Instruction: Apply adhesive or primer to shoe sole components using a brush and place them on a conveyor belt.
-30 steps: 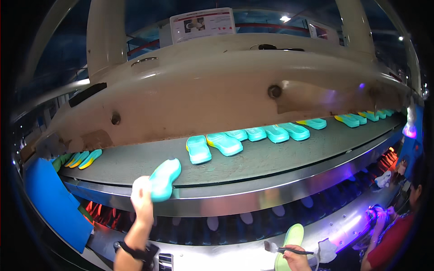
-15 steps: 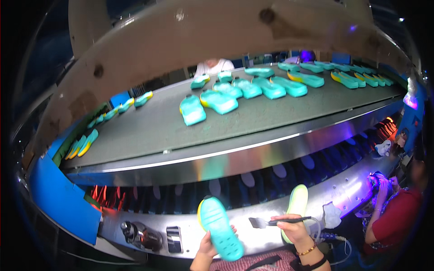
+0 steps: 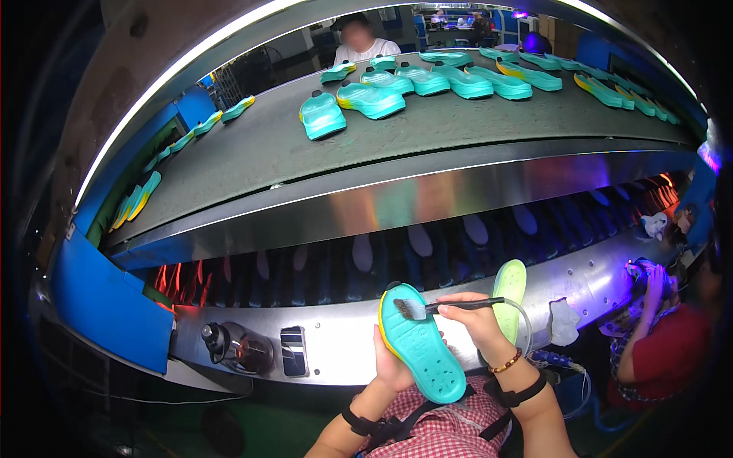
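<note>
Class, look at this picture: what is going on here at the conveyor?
A person holds a teal shoe sole in the left hand, studded side up, and touches a small brush held in the right hand to its upper end. A pale green sole stands just behind. More teal soles lie on the grey conveyor belt above, with another person working at the right.

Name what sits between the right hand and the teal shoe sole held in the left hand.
A dark-handled brush: the right hand grips its handle and its bristles touch the teal shoe sole near the toe, in the head view.
</note>
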Demonstrator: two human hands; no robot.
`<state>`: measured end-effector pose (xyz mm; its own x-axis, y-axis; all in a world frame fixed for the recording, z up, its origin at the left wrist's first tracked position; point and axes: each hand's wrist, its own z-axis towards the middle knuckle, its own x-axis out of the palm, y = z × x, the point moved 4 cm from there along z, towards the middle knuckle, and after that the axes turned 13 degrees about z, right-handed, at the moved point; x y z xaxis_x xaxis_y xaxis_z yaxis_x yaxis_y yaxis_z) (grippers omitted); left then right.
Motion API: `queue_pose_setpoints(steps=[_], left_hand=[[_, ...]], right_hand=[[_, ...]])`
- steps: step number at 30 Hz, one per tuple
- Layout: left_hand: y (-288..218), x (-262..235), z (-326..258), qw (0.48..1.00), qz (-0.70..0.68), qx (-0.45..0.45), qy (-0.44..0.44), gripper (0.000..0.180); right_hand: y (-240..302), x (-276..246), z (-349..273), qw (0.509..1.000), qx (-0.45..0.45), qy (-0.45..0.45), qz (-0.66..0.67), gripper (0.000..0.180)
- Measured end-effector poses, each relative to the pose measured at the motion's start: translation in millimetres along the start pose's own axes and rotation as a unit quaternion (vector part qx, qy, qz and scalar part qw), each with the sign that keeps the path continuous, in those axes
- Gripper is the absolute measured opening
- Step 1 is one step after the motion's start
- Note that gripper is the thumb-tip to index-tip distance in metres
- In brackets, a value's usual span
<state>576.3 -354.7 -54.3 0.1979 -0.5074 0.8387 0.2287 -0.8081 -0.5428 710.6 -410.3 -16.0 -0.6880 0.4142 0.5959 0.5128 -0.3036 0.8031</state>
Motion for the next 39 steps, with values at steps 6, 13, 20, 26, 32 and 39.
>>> queue_pose_setpoints(steps=[6,13,20,26,32,39], left_hand=[[3,-6,12,0.975,0.078,0.056,-0.2,0.075],[-40,-23,1,0.984,0.096,0.069,-0.133,0.084],[-15,24,8,1.0,-0.012,0.007,-0.006,0.084],[-24,14,2,0.996,-0.063,0.071,-0.003,0.079],[-34,24,6,0.996,0.013,0.083,-0.012,0.083],[-46,17,13,0.993,0.036,0.108,-0.039,0.092]], right_hand=[[13,42,-12,0.913,-0.216,0.096,-0.334,0.018],[25,34,-51,0.871,-0.018,0.316,-0.376,0.02],[40,45,-16,0.97,-0.049,0.117,-0.205,0.018],[44,52,-36,0.977,0.037,0.178,-0.112,0.02],[53,56,-44,0.911,-0.069,0.324,-0.245,0.022],[60,53,-49,0.907,-0.138,0.291,-0.27,0.018]])
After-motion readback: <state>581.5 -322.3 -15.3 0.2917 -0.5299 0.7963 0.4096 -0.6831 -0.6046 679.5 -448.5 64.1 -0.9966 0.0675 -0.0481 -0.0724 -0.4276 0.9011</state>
